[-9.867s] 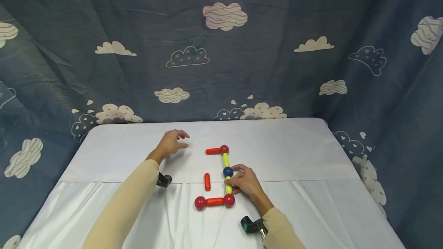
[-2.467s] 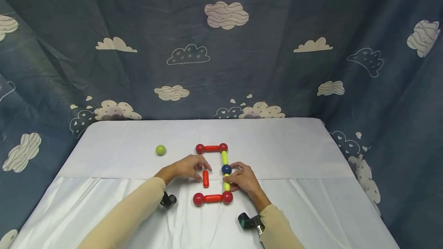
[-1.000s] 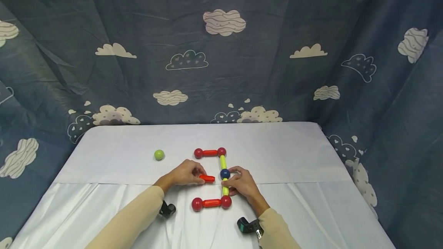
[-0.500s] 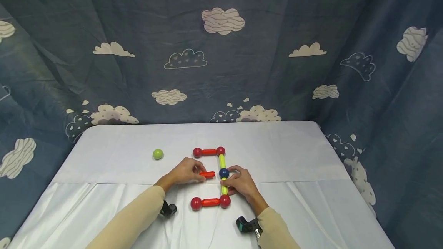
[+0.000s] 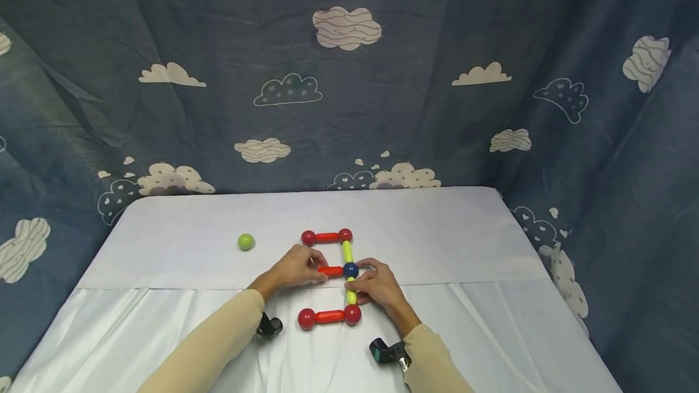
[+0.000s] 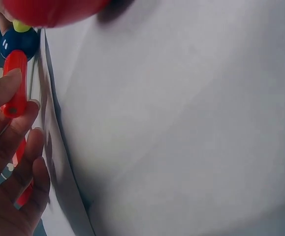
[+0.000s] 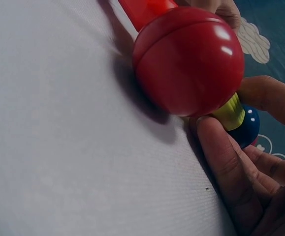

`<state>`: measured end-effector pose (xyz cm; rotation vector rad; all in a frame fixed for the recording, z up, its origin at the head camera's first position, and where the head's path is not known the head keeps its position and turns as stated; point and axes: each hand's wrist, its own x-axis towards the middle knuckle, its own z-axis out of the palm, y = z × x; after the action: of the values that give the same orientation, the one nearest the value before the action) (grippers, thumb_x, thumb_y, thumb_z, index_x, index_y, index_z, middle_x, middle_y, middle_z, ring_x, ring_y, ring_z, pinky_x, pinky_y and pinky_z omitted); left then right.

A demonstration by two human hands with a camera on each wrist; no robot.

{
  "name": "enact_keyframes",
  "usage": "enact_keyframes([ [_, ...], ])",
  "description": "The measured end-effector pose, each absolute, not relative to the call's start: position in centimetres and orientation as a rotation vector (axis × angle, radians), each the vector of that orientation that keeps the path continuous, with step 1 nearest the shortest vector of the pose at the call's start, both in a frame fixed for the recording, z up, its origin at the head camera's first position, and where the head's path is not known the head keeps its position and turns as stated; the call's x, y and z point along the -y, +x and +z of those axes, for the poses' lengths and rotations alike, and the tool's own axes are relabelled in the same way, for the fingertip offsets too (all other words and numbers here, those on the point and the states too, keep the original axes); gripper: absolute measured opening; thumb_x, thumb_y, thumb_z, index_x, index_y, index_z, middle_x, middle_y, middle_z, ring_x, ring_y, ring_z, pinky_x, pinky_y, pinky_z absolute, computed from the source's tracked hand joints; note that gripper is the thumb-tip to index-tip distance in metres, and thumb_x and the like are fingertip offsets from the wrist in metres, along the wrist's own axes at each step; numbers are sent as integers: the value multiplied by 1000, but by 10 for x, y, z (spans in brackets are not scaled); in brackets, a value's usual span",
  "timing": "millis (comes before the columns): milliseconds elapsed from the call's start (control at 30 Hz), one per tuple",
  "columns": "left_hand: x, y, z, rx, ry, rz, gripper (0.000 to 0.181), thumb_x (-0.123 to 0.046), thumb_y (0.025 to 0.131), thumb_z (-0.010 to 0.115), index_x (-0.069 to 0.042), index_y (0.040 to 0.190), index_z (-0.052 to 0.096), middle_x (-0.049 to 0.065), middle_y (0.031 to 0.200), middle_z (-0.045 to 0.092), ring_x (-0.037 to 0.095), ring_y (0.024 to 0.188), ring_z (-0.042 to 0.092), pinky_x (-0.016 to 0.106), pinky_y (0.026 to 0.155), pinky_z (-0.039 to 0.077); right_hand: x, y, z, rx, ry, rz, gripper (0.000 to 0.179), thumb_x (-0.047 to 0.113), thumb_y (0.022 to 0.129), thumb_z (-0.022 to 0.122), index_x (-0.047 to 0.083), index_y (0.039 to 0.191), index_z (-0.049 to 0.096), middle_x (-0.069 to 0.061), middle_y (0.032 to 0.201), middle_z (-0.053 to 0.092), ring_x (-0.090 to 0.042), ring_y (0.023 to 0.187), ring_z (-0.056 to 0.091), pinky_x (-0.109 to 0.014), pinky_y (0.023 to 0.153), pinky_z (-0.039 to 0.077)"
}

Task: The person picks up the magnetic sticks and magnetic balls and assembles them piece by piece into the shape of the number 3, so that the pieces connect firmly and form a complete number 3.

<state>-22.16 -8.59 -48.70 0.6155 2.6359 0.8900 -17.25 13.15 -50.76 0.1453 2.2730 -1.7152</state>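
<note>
My left hand (image 5: pixel 295 267) pinches a red rod (image 5: pixel 332 272) between thumb and fingers. In the left wrist view that rod's far end meets the blue ball (image 6: pixel 21 44). My right hand (image 5: pixel 380 287) holds the lower yellow rod (image 5: pixel 352 297) just below the blue ball, its index finger by the ball. An upper yellow rod (image 5: pixel 347 252) runs from the blue ball to a red ball (image 5: pixel 345 235). The lower one ends at another red ball (image 5: pixel 352 314), which looms large in the right wrist view. Part of the lower yellow rod is hidden by fingers.
From the upper corner a red rod (image 5: pixel 327 238) reaches left to a red ball (image 5: pixel 308 238). Another red rod (image 5: pixel 329 317) and red ball (image 5: pixel 306 319) do likewise below. A loose green ball (image 5: pixel 246 242) lies left on the white cloth (image 5: pixel 448 241). Behind hangs a cloud-patterned curtain (image 5: pixel 415 108).
The left hand picked up the loose red rod, turned it sideways and brought it right against the blue ball. Earlier, a red ball joined the upper red rod and a green ball appeared.
</note>
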Motion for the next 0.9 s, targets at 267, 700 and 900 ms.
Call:
enact_keyframes([
  [267,91,-219,-485,-2609,563,884,21,-22,77,82,-15,93,72,-7,71,57,12,70,49,24,63,41,-125,-174,-508,-2257,143,-1703,58,10,75,81,-2,123,52,-4,66,63,-12,49,60,-27,50,52],
  [700,99,-221,-484,-2573,649,969,23,-20,79,80,-11,98,70,-7,77,60,8,69,54,23,65,46,-129,-174,-504,-2300,193,-1679,59,8,74,81,-2,124,52,-5,68,63,-14,49,60,-27,50,52],
  [900,121,-219,-478,-2622,624,1053,26,-19,80,79,-9,101,69,-6,79,60,11,72,54,25,67,45,-127,-175,-505,-2289,189,-1691,58,7,73,81,-1,123,53,-5,67,62,-13,49,59,-27,49,52],
])
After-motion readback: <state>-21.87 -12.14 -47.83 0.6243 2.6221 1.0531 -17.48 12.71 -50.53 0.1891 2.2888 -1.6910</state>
